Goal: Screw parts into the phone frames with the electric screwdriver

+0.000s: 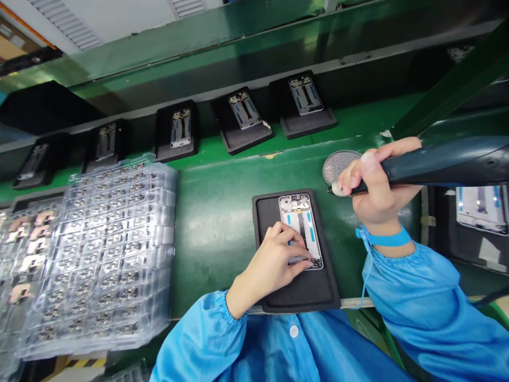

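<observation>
Head view, centre: left hand [274, 262] rests fingertips on a phone frame [297, 215], grip unclear; upper right, right hand [374, 185] clasps a screwdriver [437, 164] at a screw dish [338, 161].

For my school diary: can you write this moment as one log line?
left hand: on phone in tray | right hand: holds screwdriver, tip at dish

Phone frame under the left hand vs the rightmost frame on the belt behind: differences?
The near phone frame is partly covered by the left hand; the belt frame lies untouched, fully visible. The near phone frame's tray sits at the bench's front edge; the belt frame's tray stands in the row on the belt. Both lie flat in black trays, blue strips showing.
</observation>
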Tool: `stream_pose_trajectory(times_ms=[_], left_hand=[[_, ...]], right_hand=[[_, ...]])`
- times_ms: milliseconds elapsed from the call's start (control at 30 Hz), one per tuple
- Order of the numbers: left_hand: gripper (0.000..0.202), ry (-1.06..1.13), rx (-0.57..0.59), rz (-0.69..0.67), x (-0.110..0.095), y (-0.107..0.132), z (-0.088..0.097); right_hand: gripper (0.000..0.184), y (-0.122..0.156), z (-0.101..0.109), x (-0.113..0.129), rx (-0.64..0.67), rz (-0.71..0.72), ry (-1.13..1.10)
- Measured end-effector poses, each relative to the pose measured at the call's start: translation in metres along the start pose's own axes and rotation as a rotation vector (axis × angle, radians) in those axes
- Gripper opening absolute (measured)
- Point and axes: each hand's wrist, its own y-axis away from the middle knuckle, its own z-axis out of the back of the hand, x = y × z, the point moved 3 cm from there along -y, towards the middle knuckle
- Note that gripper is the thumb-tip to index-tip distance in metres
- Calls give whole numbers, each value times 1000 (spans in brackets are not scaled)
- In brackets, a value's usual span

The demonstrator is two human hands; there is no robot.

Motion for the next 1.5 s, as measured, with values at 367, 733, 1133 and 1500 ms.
stream_pose_trajectory(times_ms=[367, 733, 1133, 1500], left_hand=[[25, -166, -142, -54, 0, 13, -4], [22, -192, -211, -22, 19, -36, 19], [24, -170, -153, -38, 22, -41, 25], [23, -153, -185, -25, 21, -49, 27]], right_hand=[[47, -12, 14, -3, -23, 62, 21], [52, -37, 37, -16, -27, -13, 110], [56, -31, 39, -26, -13, -72, 100], [60, -29, 40, -24, 32, -42, 167]])
